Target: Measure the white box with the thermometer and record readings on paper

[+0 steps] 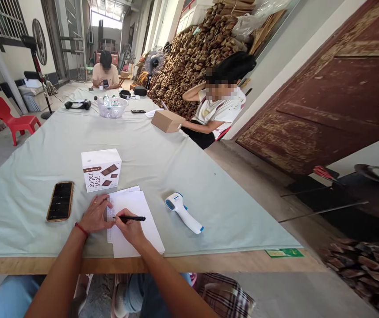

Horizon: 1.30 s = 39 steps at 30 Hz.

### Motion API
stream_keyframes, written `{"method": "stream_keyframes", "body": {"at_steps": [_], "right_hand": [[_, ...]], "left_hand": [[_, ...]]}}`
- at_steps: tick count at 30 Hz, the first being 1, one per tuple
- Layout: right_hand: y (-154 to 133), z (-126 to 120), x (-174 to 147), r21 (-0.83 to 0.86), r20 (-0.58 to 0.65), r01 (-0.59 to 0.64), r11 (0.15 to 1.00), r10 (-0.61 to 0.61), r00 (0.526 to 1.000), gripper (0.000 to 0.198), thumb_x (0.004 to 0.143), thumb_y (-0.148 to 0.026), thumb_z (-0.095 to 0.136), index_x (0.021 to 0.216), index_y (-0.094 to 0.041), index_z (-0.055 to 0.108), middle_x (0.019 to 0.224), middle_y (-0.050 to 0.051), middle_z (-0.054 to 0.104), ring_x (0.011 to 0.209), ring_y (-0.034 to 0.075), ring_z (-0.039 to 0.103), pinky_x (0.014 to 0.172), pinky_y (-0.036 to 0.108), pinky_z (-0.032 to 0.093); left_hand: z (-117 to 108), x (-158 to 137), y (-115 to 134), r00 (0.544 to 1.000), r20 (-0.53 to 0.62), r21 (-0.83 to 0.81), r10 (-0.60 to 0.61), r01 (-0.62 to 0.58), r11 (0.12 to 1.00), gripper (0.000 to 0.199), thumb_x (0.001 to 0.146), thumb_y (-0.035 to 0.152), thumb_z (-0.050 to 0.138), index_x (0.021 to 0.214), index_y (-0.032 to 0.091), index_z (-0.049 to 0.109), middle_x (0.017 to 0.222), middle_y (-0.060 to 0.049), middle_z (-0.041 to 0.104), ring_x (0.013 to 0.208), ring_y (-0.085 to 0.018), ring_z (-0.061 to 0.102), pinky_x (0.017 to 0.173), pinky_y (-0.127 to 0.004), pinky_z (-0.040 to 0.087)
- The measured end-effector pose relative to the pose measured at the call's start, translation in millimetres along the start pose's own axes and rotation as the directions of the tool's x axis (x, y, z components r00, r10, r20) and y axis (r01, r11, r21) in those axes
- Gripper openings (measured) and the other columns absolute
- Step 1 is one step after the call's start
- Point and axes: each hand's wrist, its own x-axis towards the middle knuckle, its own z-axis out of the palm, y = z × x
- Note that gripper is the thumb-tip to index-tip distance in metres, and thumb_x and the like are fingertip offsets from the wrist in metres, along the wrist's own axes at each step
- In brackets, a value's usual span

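A clear ruler (110, 236) lies along the left edge of a small stack of white paper (143, 240). My left hand (93, 215) holds it down, thumb and index finger bent and pressed on it with a gap between them. In my right hand (130, 229) is a black pen (134, 218), gripped near its tip, which points left to the ruler's edge. Just beyond the paper stands a white Super Meal box (102, 171). A phone (59, 201) with a dark screen lies left of my left hand. A white and blue infrared thermometer (184, 214) lies right of the paper.
A pale green cloth (136, 137) covers the long table. Farther along are a clear basin (112, 110) with bottles, a cardboard box (167, 121) and a black headset (77, 104). One person (220, 104) sits at the right side, another (105, 75) at the far end.
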Motion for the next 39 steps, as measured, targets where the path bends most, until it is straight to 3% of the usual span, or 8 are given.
{"method": "stream_keyframes", "body": {"at_steps": [33,39], "right_hand": [[1.3,-1.9,-0.9,0.006,0.008,-0.020,1.000,0.020,1.000,0.011,0.069,-0.034,0.053,0.063,-0.024,0.053,0.057,-0.002,0.056,0.054,0.015,0.051,0.054,0.029,0.044],[-0.8,-3.7,-2.2,0.030,0.026,-0.075,0.997,0.074,0.997,0.012,0.069,-0.035,0.053,0.063,-0.024,0.052,0.057,-0.003,0.054,0.053,0.015,0.049,0.053,0.028,0.042]], "left_hand": [[0.2,1.3,2.0,0.999,0.023,-0.020,-0.029,0.029,0.999,0.041,0.062,0.033,0.074,0.098,0.021,0.057,0.134,-0.015,0.051,0.129,-0.034,0.047,0.115,-0.056,0.025],[-0.5,2.5,4.7,0.998,0.052,-0.029,-0.045,0.047,0.998,0.043,0.062,0.033,0.074,0.100,0.020,0.056,0.136,-0.016,0.050,0.131,-0.033,0.045,0.117,-0.055,0.022]]}}
